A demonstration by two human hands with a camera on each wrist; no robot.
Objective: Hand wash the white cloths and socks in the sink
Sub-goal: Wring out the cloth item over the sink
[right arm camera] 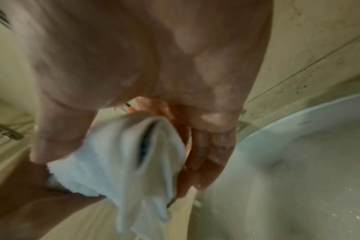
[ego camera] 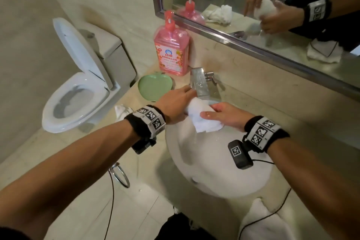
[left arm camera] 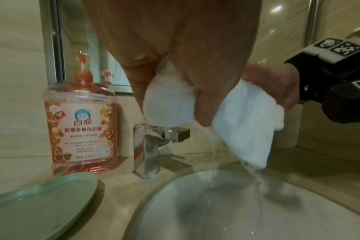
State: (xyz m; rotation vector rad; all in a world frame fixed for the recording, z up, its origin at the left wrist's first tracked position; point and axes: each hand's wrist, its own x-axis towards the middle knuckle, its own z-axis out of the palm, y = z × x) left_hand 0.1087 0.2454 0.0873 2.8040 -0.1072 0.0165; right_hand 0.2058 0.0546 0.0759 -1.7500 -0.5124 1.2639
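Note:
A wet white cloth (ego camera: 202, 120) hangs bunched over the white sink (ego camera: 204, 163), just in front of the chrome faucet (ego camera: 200, 82). My left hand (ego camera: 176, 103) grips its upper end, and the left wrist view shows the cloth (left arm camera: 242, 123) squeezed out between the curled fingers (left arm camera: 203, 112). My right hand (ego camera: 218, 114) pinches the cloth's other side between thumb and fingers (right arm camera: 206, 151). Water runs off the cloth's lower corner into the basin (left arm camera: 195, 211). In the right wrist view the cloth (right arm camera: 123, 162) is blurred.
A pink soap pump bottle (ego camera: 171, 52) and a green apple-shaped dish (ego camera: 154, 87) stand left of the faucet. More white cloths lie on the counter at the left (ego camera: 121, 110) and at the near right (ego camera: 263, 222). An open toilet (ego camera: 78, 93) stands left, and a mirror (ego camera: 272, 6) hangs behind.

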